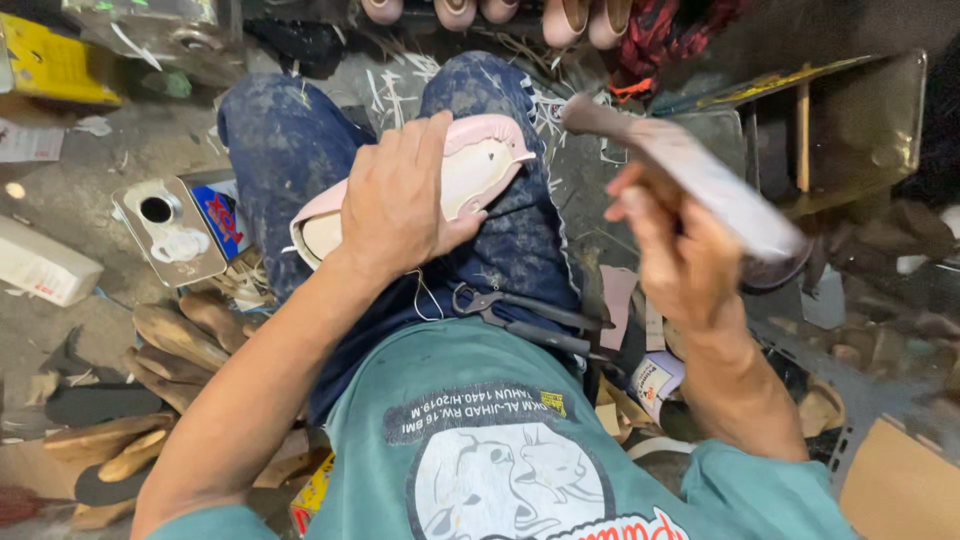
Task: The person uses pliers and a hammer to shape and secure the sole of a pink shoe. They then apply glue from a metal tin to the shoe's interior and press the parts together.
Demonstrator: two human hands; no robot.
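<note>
1. The left hand [400,205] lies palm down across a pale pink shoe [470,170], fingers spread over the upturned sole and pressing it against the person's right thigh.
2. The shoe rests sole up on the stained blue jeans [290,150], its pointed end aimed up and right in the view, its other end sticking out below the wrist.
3. The right hand [670,250] is clenched around the handle of a hammer [700,180], held raised beside the right knee; the tool is blurred, its head up near the shoe's tip but apart from it.
4. A pair of dark pliers [530,318] lies on the lap, just below the left hand, at the hem of the teal shirt [480,400].
5. On the floor at left stands a flat metal tin [175,230] with a round opening in its top, close beside the jeans.
6. Below the tin lies a heap of tan shoe soles [180,340].
7. A white box [40,265] sits at the left edge, well apart from the hands.
8. At the top edge, a row of pink shoes [520,12] shows beyond the knees.
9. A piece of brown cardboard [900,490] fills the lower right corner.
</note>
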